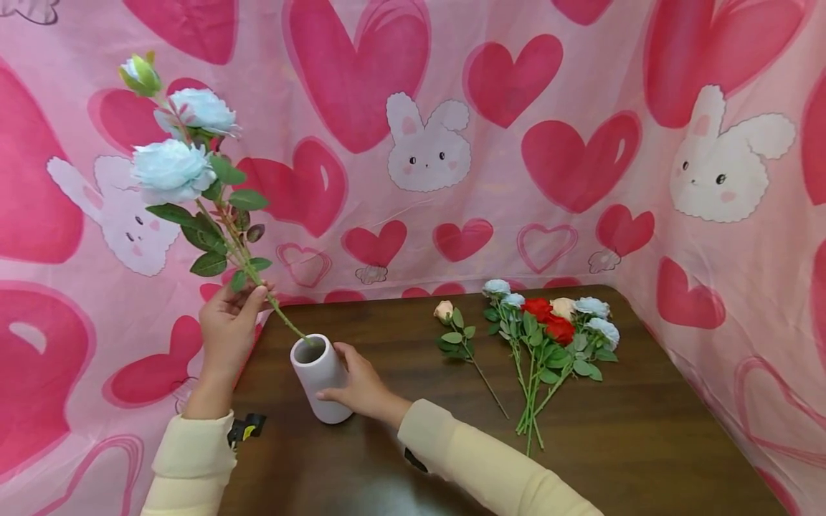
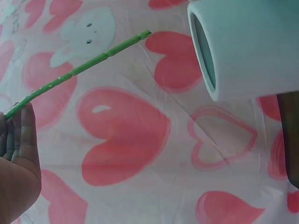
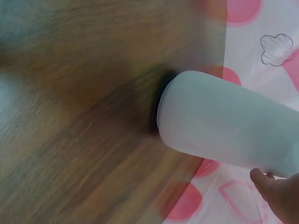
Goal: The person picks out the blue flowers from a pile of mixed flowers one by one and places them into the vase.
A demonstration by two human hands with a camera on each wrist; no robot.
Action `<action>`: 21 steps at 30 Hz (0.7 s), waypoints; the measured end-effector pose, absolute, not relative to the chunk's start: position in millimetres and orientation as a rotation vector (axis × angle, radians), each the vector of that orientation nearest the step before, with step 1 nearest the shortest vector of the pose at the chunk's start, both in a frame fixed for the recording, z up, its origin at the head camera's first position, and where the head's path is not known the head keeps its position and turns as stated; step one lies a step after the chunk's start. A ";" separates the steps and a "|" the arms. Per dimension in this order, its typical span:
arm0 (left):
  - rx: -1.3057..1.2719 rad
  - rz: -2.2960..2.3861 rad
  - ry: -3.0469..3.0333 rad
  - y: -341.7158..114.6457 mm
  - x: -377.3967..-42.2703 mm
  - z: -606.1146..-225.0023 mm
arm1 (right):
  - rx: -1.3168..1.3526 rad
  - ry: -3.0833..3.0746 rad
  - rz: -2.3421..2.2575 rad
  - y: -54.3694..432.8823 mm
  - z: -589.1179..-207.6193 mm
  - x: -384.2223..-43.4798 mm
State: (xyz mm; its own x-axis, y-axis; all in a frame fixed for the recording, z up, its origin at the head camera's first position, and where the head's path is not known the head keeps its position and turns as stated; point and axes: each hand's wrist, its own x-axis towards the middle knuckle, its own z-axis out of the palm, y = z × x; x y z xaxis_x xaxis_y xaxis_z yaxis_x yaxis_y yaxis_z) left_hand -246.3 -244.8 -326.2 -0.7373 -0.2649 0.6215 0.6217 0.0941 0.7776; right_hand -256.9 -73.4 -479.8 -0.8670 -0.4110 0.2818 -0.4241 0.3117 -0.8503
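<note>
My left hand pinches the green stem of an artificial light-blue flower with two blooms and a bud. The spray leans up and to the left. In the head view the stem's lower end overlaps the mouth of a white vase; the left wrist view shows that end outside, a gap short of the rim. With thumb and fingers around its upper right side, my right hand holds the vase. The vase stands on the table, and its base shows in the right wrist view.
On the brown wooden table, a single peach rose lies to the right of the vase. Farther right is a bunch of red roses, pale-blue flowers and another peach bloom. A pink heart-patterned cloth hangs behind and beside the table.
</note>
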 end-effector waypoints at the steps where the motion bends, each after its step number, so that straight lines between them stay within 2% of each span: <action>1: -0.349 -1.708 -1.722 -246.4 -245.9 -326.4 | 0.793 -2.526 1.664 -75.5 -480.3 -257.5; 21: -0.319 -1.817 -1.680 -256.8 -254.1 -360.9 | 0.702 -2.594 1.706 -93.8 -471.5 -274.0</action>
